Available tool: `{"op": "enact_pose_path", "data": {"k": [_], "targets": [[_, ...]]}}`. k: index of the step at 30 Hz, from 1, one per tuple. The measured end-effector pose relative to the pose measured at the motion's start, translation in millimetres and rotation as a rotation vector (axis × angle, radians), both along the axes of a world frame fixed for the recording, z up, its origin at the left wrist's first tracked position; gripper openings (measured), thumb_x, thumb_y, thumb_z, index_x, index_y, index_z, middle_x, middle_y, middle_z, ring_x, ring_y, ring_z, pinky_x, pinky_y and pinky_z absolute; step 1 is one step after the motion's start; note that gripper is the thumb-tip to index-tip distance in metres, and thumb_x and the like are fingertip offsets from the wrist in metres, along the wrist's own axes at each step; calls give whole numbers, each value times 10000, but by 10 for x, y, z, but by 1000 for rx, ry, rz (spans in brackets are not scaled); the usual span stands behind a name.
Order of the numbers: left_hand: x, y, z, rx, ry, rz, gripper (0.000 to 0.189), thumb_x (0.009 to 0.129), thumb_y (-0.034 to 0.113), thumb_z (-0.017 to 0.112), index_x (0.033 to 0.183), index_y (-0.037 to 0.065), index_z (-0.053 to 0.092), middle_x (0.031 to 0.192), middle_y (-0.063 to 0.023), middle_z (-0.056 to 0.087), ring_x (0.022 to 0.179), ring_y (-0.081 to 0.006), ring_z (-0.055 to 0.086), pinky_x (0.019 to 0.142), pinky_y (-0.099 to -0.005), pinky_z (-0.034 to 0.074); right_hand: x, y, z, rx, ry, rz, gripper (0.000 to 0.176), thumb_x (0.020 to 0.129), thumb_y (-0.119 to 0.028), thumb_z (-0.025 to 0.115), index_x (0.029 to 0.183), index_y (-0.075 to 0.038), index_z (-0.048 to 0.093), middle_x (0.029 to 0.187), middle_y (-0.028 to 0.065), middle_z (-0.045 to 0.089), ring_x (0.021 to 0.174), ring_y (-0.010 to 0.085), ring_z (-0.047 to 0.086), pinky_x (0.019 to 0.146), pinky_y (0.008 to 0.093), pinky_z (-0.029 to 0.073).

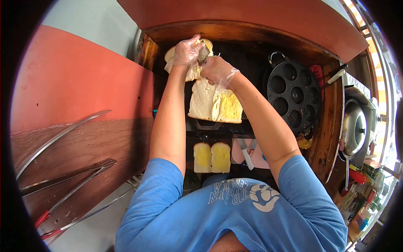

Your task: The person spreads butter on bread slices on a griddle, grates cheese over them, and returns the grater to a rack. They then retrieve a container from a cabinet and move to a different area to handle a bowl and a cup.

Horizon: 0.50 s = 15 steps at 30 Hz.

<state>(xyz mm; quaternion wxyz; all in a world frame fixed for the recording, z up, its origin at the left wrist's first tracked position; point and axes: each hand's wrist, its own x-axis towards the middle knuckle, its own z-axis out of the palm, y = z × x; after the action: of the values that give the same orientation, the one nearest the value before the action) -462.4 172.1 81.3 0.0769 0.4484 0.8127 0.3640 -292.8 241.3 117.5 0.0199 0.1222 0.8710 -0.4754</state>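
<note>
My left hand [187, 51], in a clear plastic glove, is closed at the upper end of a small metal grater [203, 53]. Just below it, my gloved right hand [219, 69] has its fingers curled in against the grater's lower end; what they hold is hidden. Under both hands lie bread slices [169, 54] with pale shreds on them. Nearer me, a plain bread slice [202, 100] lies beside a slice with yellow spread [231, 107], partly below my right wrist.
Two yellow-spread bread slices [211, 158] lie closest to my body, beside a pink board [261, 156] with knives [247, 156]. A black round-welled pan [296, 95] stands right. Metal tongs [69, 176] are at left, a lidded pot [355, 128] far right.
</note>
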Motion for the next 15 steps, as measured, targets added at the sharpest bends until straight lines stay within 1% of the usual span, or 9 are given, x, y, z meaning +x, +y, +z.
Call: {"op": "enact_pose_path", "data": {"k": [2, 6, 7, 8, 11, 12, 13, 14, 15], "targets": [[-30, 23, 66, -43, -12, 24, 476, 907, 254, 750, 1332, 74, 636, 1245, -199, 683, 1120, -236, 684, 962, -316, 508, -34, -27, -60, 238, -18, 36, 128, 672, -53, 717, 793, -29, 749, 814, 184, 714, 832, 371, 722, 719, 413, 593], [-190, 57, 58, -45, -16, 45, 501, 911, 312, 742, 1334, 67, 633, 1230, -229, 679, 1126, -290, 679, 974, -344, 504, 1, -57, -69, 247, -49, 34, 99, 685, -68, 724, 775, -34, 747, 795, 184, 714, 825, 375, 721, 732, 412, 592], [-169, 49, 112, -13, -25, 60, 507, 911, 316, 742, 1335, 62, 631, 1221, -232, 683, 1119, -301, 681, 969, -352, 506, 13, -79, -121, 62, -6, -26, 121, 711, -78, 661, 761, 28, 692, 711, 164, 670, 668, 288, 655, 620, 385, 528], [-174, 22, 186, -97, 31, 95, 505, 916, 306, 741, 1339, 54, 628, 1237, -201, 690, 1127, -253, 674, 967, -342, 504, 15, -88, -166, -122, 40, -87, 181, 736, -87, 599, 748, 90, 636, 628, 145, 625, 511, 202, 589, 507, 357, 464], [-73, -147, 354, -83, -145, 192, 487, 921, 280, 740, 1340, 57, 631, 1244, -158, 699, 1090, -170, 663, 958, -311, 501, -59, -105, -239, -3, 26, -43, 139, 725, -57, 638, 767, 71, 666, 654, 162, 649, 541, 244, 632, 525, 357, 497], [146, -280, 611, -115, -207, 164, 477, 924, 265, 739, 1341, 60, 633, 1232, -144, 705, 1064, -144, 655, 948, -300, 501, -37, -75, 54, 799, 100, 346, 117, 707, -49, 677, 789, 26, 712, 717, 165, 683, 653, 295, 689, 595, 359, 549], [388, -439, 849, -148, -269, 134, 467, 926, 250, 737, 1341, 62, 634, 1220, -131, 712, 1039, -118, 647, 938, -289, 501, -59, -73, 48, 792, 96, 330, 117, 707, -49, 677, 789, 26, 712, 717, 165, 683, 653, 295, 689, 595, 359, 549], [462, -561, 764, -4, -229, 11, 458, 933, 232, 730, 1349, 69, 630, 1174, -119, 732, 1001, -100, 642, 918, -290, 507, -100, -56, 41, 844, 153, 322, 76, 707, -66, 689, 759, -26, 728, 737, 144, 701, 713, 319, 702, 643, 374, 556], [561, -626, 803, -116, -348, 22, 428, 934, 212, 727, 1333, 79, 647, 1162, -108, 737, 1011, -98, 642, 917, -293, 508, -126, -66, 29, 893, 208, 315, 48, 708, -83, 701, 729, -78, 744, 758, 124, 720, 772, 342, 716, 692, 390, 562]]}}
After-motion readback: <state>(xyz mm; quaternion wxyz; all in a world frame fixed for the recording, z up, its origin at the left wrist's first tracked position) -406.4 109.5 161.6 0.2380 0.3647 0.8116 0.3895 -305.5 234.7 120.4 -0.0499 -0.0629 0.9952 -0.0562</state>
